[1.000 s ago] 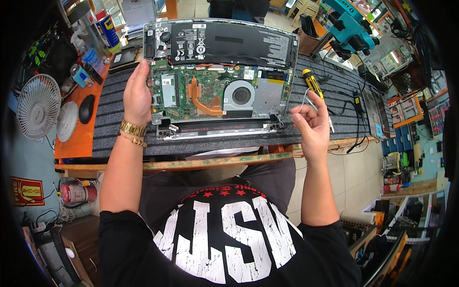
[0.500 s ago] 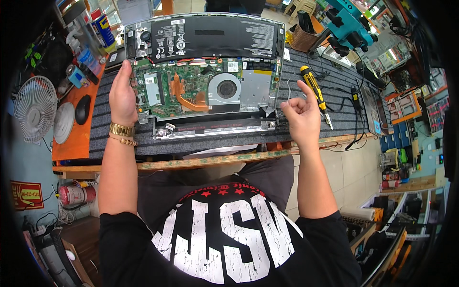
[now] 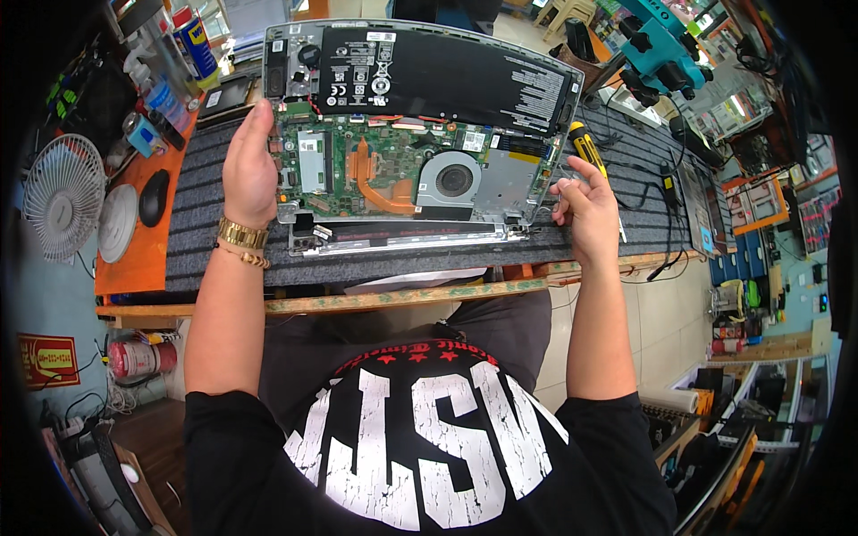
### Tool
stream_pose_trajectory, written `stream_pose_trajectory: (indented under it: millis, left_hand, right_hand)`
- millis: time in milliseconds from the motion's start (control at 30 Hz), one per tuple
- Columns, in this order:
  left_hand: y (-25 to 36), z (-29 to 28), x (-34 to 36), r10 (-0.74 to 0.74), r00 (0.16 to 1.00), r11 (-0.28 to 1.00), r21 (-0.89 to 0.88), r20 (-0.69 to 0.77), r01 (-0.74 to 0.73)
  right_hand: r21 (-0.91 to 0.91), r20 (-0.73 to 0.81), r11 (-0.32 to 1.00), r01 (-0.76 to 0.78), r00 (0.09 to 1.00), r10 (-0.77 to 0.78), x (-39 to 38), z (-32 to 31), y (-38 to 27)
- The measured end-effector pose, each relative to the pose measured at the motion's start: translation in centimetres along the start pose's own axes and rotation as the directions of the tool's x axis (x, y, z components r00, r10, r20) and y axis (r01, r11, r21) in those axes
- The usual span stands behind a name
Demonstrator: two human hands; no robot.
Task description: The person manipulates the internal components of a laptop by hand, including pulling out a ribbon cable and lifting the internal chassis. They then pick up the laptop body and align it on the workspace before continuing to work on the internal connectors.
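Observation:
An opened laptop base (image 3: 500, 183) shows its black battery (image 3: 438, 76), green circuit board (image 3: 340, 165), copper heat pipe (image 3: 365, 179) and round fan (image 3: 450, 179). Below it lies a narrow dark panel with a silver strip (image 3: 402, 246). My left hand (image 3: 250, 170), wearing a gold watch, grips the base's left edge. My right hand (image 3: 581, 201) is beside the right edge, fingers curled; what they hold, if anything, is too small to make out. A yellow-black screwdriver (image 3: 585, 147) lies behind that hand on the striped grey mat (image 3: 214, 250).
A white fan (image 3: 63, 196), black mouse (image 3: 156, 198), round pale disc (image 3: 116, 223) and spray cans (image 3: 195, 45) stand left. A teal microscope (image 3: 652, 54), cables (image 3: 661, 223) and another laptop (image 3: 702, 210) are right. A wooden bench edge (image 3: 402, 295) runs before me.
The laptop base and my left hand shifted left, then back right and slightly up. My right hand moved to the base's right edge; the thin pale piece at its fingers is less visible.

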State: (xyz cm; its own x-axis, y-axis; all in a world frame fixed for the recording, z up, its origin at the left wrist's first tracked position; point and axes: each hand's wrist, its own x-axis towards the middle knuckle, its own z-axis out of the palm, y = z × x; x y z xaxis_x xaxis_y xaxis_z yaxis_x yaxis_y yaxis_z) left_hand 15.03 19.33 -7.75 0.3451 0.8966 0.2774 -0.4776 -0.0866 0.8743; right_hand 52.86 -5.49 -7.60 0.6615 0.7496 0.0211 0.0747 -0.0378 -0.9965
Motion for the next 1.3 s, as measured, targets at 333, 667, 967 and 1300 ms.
stream_pose_trajectory:
  millis: [333, 667, 967, 1300]
  left_hand:
    - [-0.2, -0.1, -0.5, -0.022, 0.999, 0.999, 0.045, 0.039, 0.02]
    - [0.0, -0.1, -0.9, -0.036, 0.998, 0.994, 0.108, 0.053, 0.03]
    - [-0.4, 0.0, -1.1, -0.04, 0.993, 0.993, 0.103, -0.11, 0.051]
    - [-0.4, -0.3, -0.5, -0.063, 0.998, 0.995, 0.075, -0.006, 0.063]
  right_hand:
    - [0.023, 0.009, 1.0, 0.016, 1.0, -0.017, 0.2, 0.3, 0.2]
    - [0.045, 0.009, 0.998, 0.04, 0.999, -0.04, 0.2, 0.0, 0.5]
    - [-0.007, 0.001, 0.996, 0.085, 0.996, -0.085, -0.2, -0.2, -0.1]
    - [-0.025, 0.255, 0.929, 0.368, 0.901, -0.35, -9.4, 7.3, -4.2]
